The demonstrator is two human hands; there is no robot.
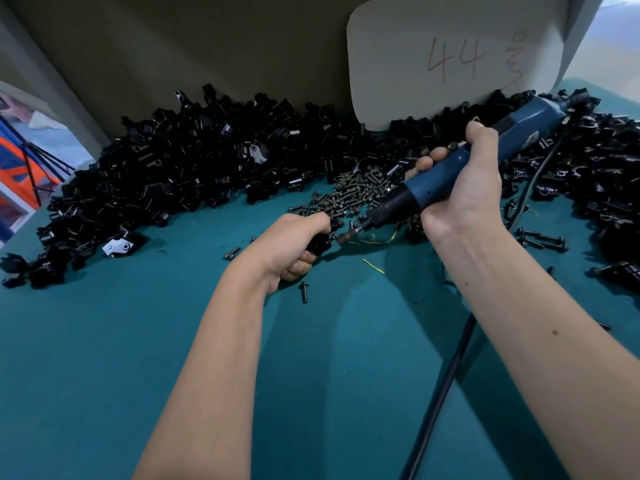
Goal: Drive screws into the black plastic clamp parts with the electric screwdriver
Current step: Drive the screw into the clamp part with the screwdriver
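Now the left hand (294, 245) grips a black clamp (320, 242) just above the green table (138, 358). The right hand (460, 178) holds the blue screwdriver (446, 174), its tip touching the clamp, with screws (353, 192) piled behind.

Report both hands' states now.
Left hand: gripping a black clamp part.
Right hand: gripping the blue electric screwdriver.

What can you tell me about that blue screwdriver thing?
The electric screwdriver has a long blue body that looks like plastic, a black ribbed collar near the front and a thin metal bit. It lies slanted, tip pointing down to the left at the black clamp part held in the left hand. The right hand grips its middle. A black cord trails back across the teal table.
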